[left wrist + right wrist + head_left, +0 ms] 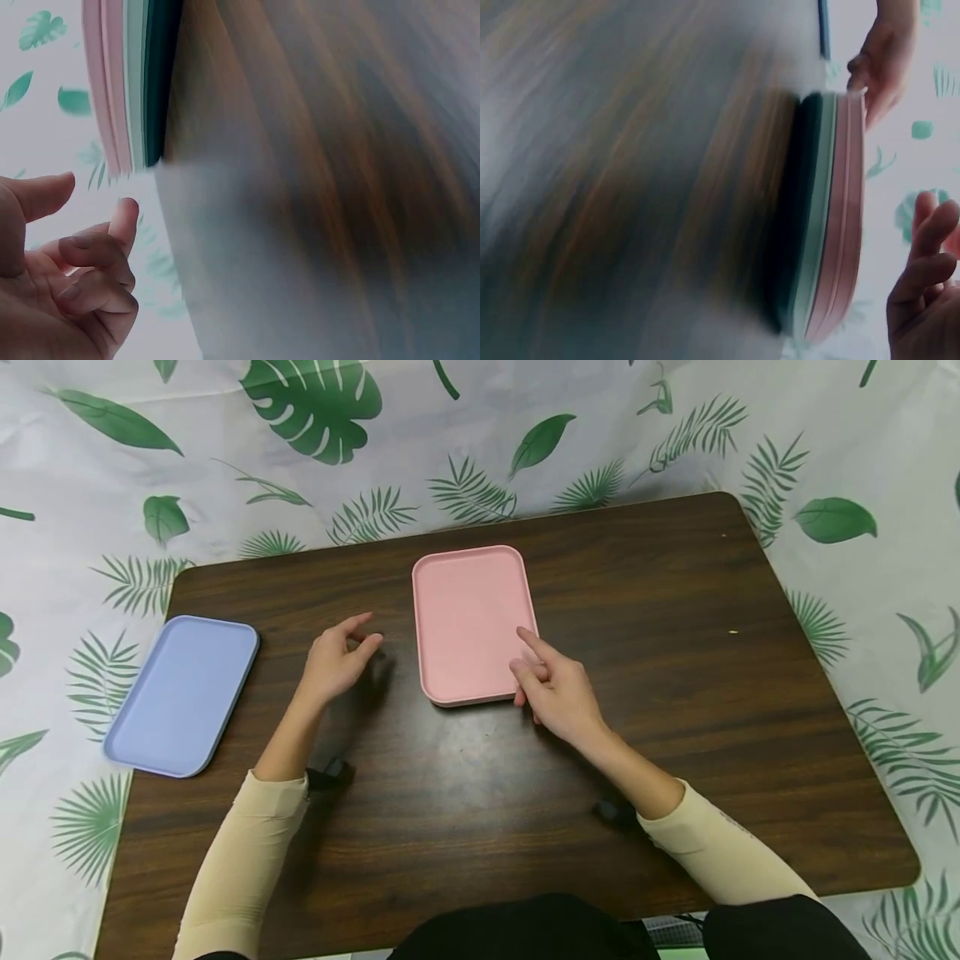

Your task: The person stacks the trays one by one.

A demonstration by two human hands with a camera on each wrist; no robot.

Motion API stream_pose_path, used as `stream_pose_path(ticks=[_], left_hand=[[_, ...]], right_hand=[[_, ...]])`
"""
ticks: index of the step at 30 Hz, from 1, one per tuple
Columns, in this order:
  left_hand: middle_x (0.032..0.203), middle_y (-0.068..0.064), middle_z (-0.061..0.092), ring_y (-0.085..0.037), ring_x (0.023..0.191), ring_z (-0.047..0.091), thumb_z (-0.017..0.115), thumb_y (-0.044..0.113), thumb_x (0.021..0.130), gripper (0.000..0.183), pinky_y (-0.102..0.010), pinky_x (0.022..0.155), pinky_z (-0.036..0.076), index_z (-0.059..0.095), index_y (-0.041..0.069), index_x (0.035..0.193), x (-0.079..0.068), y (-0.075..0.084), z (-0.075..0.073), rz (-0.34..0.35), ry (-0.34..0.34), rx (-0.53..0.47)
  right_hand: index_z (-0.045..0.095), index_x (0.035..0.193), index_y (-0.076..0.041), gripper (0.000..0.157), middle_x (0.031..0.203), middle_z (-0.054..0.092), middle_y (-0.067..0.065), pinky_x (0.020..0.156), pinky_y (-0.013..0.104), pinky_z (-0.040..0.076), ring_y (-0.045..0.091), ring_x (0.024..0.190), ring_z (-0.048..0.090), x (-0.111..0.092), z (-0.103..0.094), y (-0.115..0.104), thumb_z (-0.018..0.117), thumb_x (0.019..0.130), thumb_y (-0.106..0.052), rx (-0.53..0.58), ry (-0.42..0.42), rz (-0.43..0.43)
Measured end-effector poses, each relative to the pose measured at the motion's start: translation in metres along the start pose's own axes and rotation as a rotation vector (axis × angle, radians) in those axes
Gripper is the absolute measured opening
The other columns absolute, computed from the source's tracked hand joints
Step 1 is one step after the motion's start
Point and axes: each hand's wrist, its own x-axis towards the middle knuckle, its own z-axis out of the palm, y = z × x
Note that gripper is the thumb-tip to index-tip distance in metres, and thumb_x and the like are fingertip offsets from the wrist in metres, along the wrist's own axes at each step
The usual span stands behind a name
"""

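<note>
A pink tray [472,622] lies on top of a low stack at the middle of the table. From the side, the right wrist view shows pink rims with a pale green tray [819,225] beneath them and a dark band at the bottom. Just left of the stack my left hand [341,656] hovers, thumb and index finger spread with nothing between them. My right hand [558,689] overlaps the near right corner of the pink tray in the head view. Its index finger points forward, the others are loosely bent, and it holds nothing.
Toward the table's left edge lies a blue tray [183,693], set at a slant. The dark wood table [712,693] has rounded corners. A leaf-patterned white cloth [450,435] hangs behind it and shows at both sides. A small yellow fleck [732,632] is on the right side.
</note>
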Motion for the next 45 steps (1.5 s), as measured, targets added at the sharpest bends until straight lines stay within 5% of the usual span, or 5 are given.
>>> stream_pose_path(ticks=[9, 15, 21, 28, 45], left_hand=[[0.114, -0.026, 0.065, -0.040, 0.098, 0.061, 0.053, 0.031, 0.101, 0.047, -0.044, 0.074, 0.043, 0.055, 0.002, 0.137, -0.036, -0.050, -0.072, -0.156, 0.214, 0.137], [0.126, -0.026, 0.059, -0.051, 0.116, 0.049, 0.043, 0.038, 0.100, 0.058, -0.060, 0.087, 0.038, 0.045, 0.001, 0.144, -0.060, -0.098, -0.127, -0.415, 0.272, 0.336], [0.136, -0.038, 0.043, -0.059, 0.118, 0.041, 0.035, 0.035, 0.099, 0.062, -0.065, 0.087, 0.037, 0.034, -0.002, 0.148, -0.087, -0.143, -0.160, -0.662, 0.210, 0.456], [0.135, -0.044, 0.033, -0.061, 0.116, 0.040, 0.025, 0.026, 0.098, 0.058, -0.064, 0.080, 0.041, 0.033, -0.006, 0.145, -0.104, -0.167, -0.176, -0.757, 0.079, 0.524], [0.134, -0.040, 0.039, -0.059, 0.112, 0.044, 0.031, 0.025, 0.094, 0.056, -0.061, 0.072, 0.041, 0.043, -0.004, 0.141, -0.106, -0.191, -0.175, -0.777, 0.091, 0.492]], right_hand=[[0.043, 0.148, -0.009, 0.050, 0.066, 0.066, -0.007, 0.041, 0.026, 0.043, 0.005, 0.042, 0.052, -0.015, 0.066, -0.021, 0.056, 0.101, -0.017, 0.024, -0.283, -0.169], [0.031, 0.154, -0.014, 0.056, 0.078, 0.069, 0.003, 0.044, 0.028, 0.048, 0.012, 0.044, 0.055, -0.020, 0.111, -0.028, 0.052, 0.103, -0.023, 0.078, -0.603, -0.054], [0.030, 0.155, -0.013, 0.059, 0.083, 0.070, -0.002, 0.046, 0.031, 0.049, 0.017, 0.050, 0.062, -0.013, 0.146, -0.027, 0.054, 0.102, -0.026, 0.147, -0.731, 0.105], [0.036, 0.153, -0.014, 0.057, 0.083, 0.072, 0.000, 0.039, 0.029, 0.044, 0.017, 0.050, 0.063, -0.003, 0.193, -0.031, 0.057, 0.101, -0.022, 0.344, -0.773, 0.352], [0.026, 0.155, -0.029, 0.060, 0.114, 0.069, 0.006, 0.059, 0.035, 0.056, 0.029, 0.083, 0.072, 0.018, 0.303, -0.061, 0.054, 0.102, -0.026, 0.605, -0.897, 0.711]])
